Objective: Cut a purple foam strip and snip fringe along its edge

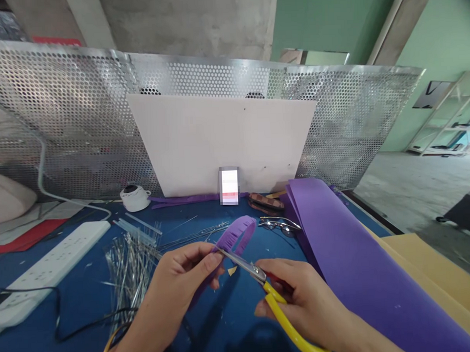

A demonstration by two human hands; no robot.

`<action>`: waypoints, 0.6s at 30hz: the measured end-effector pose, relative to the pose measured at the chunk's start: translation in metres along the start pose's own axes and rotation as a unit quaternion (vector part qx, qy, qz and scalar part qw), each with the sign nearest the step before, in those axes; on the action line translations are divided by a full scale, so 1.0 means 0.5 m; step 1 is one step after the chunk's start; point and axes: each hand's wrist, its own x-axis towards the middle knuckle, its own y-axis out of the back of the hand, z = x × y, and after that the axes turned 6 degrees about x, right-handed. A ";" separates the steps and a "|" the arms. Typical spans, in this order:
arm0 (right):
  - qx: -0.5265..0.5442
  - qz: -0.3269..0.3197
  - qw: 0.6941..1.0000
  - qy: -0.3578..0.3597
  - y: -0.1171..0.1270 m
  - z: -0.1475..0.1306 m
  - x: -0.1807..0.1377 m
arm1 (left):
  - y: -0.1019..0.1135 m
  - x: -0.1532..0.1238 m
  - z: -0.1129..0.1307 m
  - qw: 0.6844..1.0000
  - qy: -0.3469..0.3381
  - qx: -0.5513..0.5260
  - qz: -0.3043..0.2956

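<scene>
Two bare hands work at the middle of the blue table (pixel 233 340): the left hand (pixel 184 272) pinches one purple strip (pixel 233 232) between thumb and fingers, and the right hand (pixel 300 286) is curled around the handles of one pair of scissors (pixel 257 271). The scissors have yellow handles and slim metal blades, whose tips reach the strip just beside the left thumb; whether the blades are parted there, I cannot tell. The strip is above the tabletop, arching up from the left fingers and bending back down in one loop, its outer face puckered with small creases along one edge. One gold-coloured bracelet (pixel 109 340) circles the left wrist. Beneath the hands lies one small yellowish scrap (pixel 232 271). Left of them is one bundle of thin metal wires (pixel 130 262), too many to count, and beyond it one white power strip (pixel 53 269). Past the loop lie one pair of glasses (pixel 279 225) and one brown checked case (pixel 265 202). To the right, large purple sheets (pixel 349 259), their number unclear, overlap tan sheets (pixel 419 257). At the back stand one small white container (pixel 134 200) and one white board (pixel 226 140).
</scene>
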 end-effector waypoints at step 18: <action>-0.010 0.005 1.000 0.014 -0.001 -0.003 0.005 | 0.000 0.002 -0.006 1.000 -0.005 -0.008 -0.009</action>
